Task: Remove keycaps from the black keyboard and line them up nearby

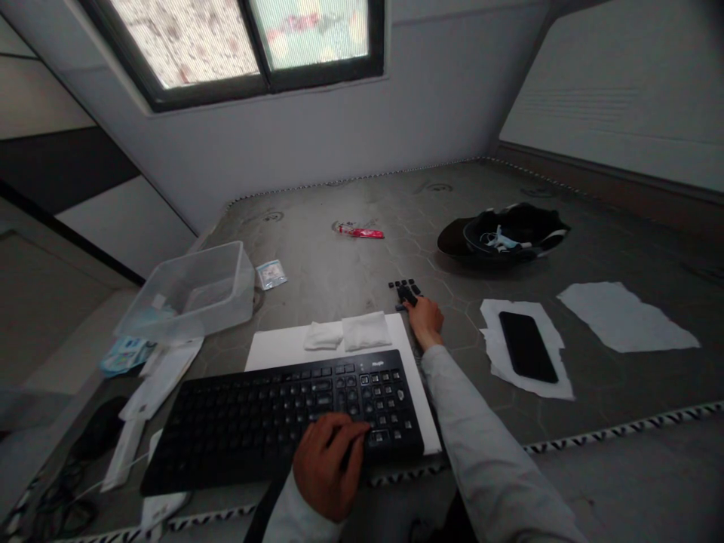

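A black keyboard lies across a white sheet, with several keycaps off its number pad at the right end. My left hand rests over the keyboard's front edge, fingers bent but apart, the fingertips touching the lower number pad. Beyond the sheet's far right corner sits a small group of loose black keycaps. My right hand reaches to this group, its fingertips pinched on a dark keycap; the fingers partly hide it. Two folded white cloths lie just behind the keyboard.
A clear plastic bin and a black mouse with cables are at left. A red packet lies farther back. To the right are a black helmet, a phone on white paper, and another white sheet.
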Demonstrator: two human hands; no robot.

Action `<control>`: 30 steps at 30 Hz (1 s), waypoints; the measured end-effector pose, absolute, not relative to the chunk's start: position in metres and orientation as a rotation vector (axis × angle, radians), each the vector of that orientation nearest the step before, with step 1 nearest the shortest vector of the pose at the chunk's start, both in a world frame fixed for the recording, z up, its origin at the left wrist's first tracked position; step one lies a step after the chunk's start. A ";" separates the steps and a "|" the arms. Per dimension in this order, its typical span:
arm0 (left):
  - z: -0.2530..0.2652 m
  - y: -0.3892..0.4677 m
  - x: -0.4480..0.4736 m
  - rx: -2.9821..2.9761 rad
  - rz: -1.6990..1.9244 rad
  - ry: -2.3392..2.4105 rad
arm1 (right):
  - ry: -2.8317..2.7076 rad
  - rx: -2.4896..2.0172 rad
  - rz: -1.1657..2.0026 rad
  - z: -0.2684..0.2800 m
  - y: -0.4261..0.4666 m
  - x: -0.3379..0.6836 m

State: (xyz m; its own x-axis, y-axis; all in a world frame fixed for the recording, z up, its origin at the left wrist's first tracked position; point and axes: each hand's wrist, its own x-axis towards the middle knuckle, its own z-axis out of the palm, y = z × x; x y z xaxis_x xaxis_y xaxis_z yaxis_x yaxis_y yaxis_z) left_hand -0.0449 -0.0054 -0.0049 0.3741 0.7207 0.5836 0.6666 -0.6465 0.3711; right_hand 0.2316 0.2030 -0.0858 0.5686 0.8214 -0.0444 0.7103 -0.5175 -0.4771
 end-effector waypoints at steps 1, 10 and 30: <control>-0.005 -0.005 -0.045 2.536 1.141 1.291 | -1.237 -2.392 0.369 -0.086 0.203 0.232; -0.008 -0.006 -0.045 2.493 1.121 1.328 | -1.203 -2.340 0.331 -0.088 0.201 0.233; 0.004 -0.013 -0.043 2.588 1.217 1.162 | -1.168 -1.947 0.276 -0.022 0.157 0.234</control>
